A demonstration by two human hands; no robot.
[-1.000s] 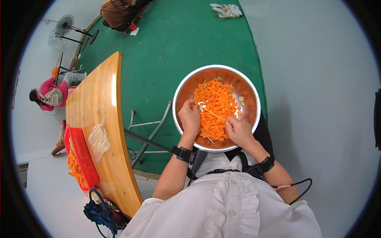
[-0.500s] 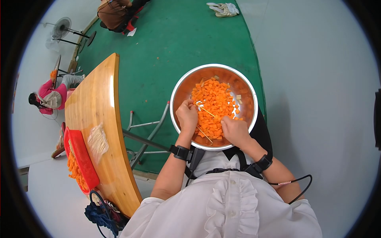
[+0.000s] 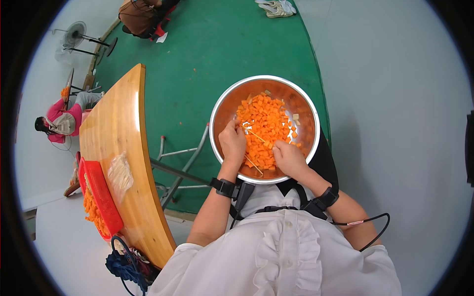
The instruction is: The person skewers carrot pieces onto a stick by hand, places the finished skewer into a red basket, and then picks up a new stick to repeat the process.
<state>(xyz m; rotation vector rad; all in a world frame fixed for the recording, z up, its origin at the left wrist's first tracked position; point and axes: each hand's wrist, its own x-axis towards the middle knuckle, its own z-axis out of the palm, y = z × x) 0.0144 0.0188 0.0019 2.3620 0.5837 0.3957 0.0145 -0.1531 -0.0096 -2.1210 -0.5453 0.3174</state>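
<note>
A metal bowl (image 3: 314, 129) rests on my lap, holding many diced carrot cubes (image 3: 267, 113) and a few pale cubes (image 3: 296, 117). My left hand (image 3: 232, 142) is closed in a pinch on one end of a thin wooden skewer (image 3: 253, 132). At the skewer's other end, my right hand (image 3: 290, 159) pinches a carrot cube (image 3: 268, 145). A second thin stick (image 3: 254, 165) slants below my left hand toward the bowl's near side, its upper end beside my fingers.
Left of me stands a wooden table (image 3: 118, 108) with a plastic bag of sticks (image 3: 120, 176) and a red basket (image 3: 102, 195) of carrot pieces. Metal table legs (image 3: 190, 165) reach close to the bowl. Two people (image 3: 71, 118) sit farther off; shoes (image 3: 276, 8) lie on the green floor.
Both hands keep their pinch on the skewer and the carrot cube, with my right hand shifted very slightly left. The bowl appears a little higher in the view.
</note>
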